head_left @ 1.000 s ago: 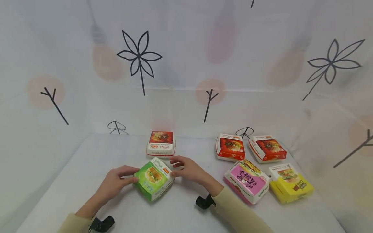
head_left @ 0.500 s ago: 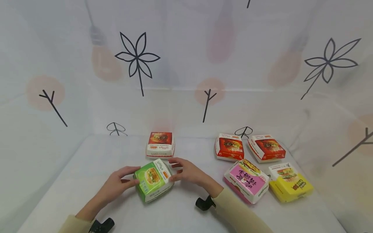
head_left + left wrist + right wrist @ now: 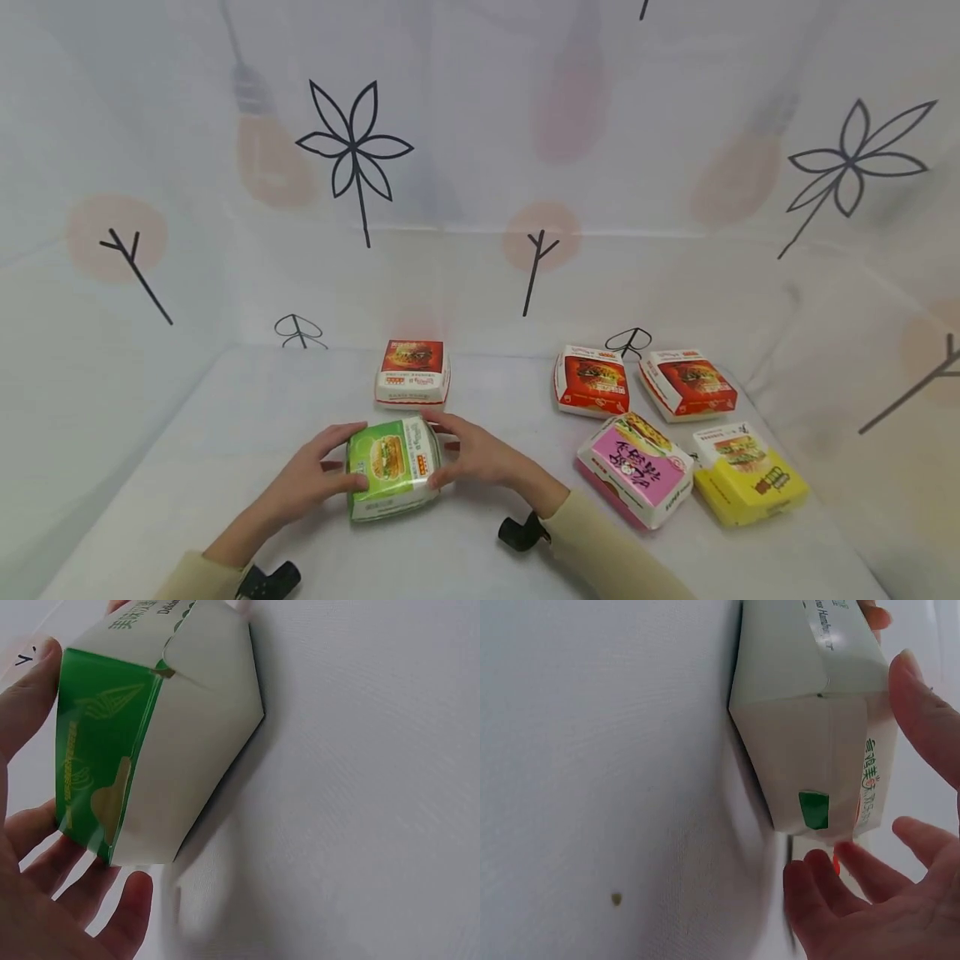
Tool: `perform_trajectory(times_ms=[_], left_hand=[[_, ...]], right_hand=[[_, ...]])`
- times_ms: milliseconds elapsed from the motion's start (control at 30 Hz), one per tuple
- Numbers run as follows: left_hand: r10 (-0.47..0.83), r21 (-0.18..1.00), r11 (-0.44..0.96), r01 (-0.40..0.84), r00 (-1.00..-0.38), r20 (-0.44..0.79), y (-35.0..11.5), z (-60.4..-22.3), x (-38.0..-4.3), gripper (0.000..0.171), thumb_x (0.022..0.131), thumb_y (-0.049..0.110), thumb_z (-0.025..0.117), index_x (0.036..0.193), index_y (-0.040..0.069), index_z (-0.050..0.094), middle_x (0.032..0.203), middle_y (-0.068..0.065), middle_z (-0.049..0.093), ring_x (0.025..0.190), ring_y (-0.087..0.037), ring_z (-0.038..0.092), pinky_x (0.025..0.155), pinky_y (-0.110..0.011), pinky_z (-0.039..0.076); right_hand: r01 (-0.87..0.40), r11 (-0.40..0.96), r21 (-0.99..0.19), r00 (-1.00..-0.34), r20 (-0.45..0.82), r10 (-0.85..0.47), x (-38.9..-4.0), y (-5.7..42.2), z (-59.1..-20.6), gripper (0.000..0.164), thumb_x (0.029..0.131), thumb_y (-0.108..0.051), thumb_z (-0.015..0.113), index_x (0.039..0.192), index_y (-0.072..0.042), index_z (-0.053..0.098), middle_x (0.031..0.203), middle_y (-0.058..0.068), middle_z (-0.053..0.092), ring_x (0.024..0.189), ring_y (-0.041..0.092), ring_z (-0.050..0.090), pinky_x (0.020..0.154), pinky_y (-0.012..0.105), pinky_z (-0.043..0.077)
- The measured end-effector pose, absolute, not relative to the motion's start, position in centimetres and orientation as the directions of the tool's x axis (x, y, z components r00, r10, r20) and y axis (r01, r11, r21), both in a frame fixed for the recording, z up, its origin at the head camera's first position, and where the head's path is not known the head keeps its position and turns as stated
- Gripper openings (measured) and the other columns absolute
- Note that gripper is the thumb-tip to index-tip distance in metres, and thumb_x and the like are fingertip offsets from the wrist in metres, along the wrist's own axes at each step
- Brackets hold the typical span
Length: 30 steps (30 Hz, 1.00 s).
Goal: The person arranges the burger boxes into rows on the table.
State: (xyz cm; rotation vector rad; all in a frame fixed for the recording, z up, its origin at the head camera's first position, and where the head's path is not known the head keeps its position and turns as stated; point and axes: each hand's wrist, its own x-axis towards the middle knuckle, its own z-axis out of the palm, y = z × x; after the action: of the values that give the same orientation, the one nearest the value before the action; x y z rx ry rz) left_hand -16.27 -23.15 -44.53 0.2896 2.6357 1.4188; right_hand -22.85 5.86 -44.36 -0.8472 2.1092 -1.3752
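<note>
Green box is pinched by your left hand and right hand; over-squeezing could dent it, a shove might bump the red box just behind it.

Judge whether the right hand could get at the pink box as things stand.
Probably yes: white tabletop lies between the right hand and the pink box, with no other box in the way. The hand is holding the green box, though, so it would likely have to release that first.
</note>
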Motion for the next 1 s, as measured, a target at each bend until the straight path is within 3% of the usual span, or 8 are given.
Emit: perform_trajectory(times_ms=[267,533,733,1000], left_hand=[[0.253,0.853,0.512,0.099,-0.967,-0.039,-22.8,-44.5,-16.6,0.081,0.082,0.035,0.082,0.15,0.011,0.044,0.152,-0.014,0.042,0.139,-0.038,0.037,0.102,-0.048,0.046],[0.235,0.847,0.521,0.108,-0.972,-0.02,-22.9,-44.6,-17.0,0.081,0.083,0.035,0.082,0.15,0.01,0.045,0.154,-0.014,0.041,0.142,-0.04,0.033,0.103,-0.051,0.045],[0.16,0.823,0.56,0.099,-0.987,0.01,-22.8,-44.5,-17.0,0.073,0.083,0.038,0.081,0.145,0.011,0.051,0.147,-0.015,0.049,0.135,-0.037,0.044,0.098,-0.049,0.049],[0.068,0.808,0.586,0.058,-0.997,0.022,-22.6,-44.1,-16.9,0.064,0.081,0.038,0.082,0.134,0.01,0.059,0.129,-0.01,0.063,0.119,-0.029,0.058,0.086,-0.036,0.051]], right_hand=[[-0.291,0.295,-0.91,-0.654,-0.036,-0.755,-22.8,6.1,-44.4,0.093,0.078,-0.016,0.087,0.155,-0.02,0.035,0.157,-0.006,0.033,0.141,0.012,0.031,0.113,0.038,0.034],[-0.34,0.318,-0.885,-0.656,-0.02,-0.755,-23.0,6.7,-44.5,0.081,0.081,-0.019,0.085,0.151,-0.023,0.043,0.152,-0.006,0.039,0.139,0.014,0.035,0.112,0.04,0.035],[-0.326,0.325,-0.887,-0.702,-0.003,-0.712,-23.2,7.0,-44.7,0.065,0.082,-0.017,0.083,0.14,-0.025,0.056,0.137,-0.006,0.049,0.13,0.014,0.043,0.11,0.04,0.038],[-0.329,0.319,-0.889,-0.694,-0.001,-0.72,-23.1,7.3,-44.8,0.071,0.078,-0.016,0.087,0.14,-0.026,0.055,0.135,-0.006,0.048,0.128,0.014,0.043,0.109,0.04,0.039]])
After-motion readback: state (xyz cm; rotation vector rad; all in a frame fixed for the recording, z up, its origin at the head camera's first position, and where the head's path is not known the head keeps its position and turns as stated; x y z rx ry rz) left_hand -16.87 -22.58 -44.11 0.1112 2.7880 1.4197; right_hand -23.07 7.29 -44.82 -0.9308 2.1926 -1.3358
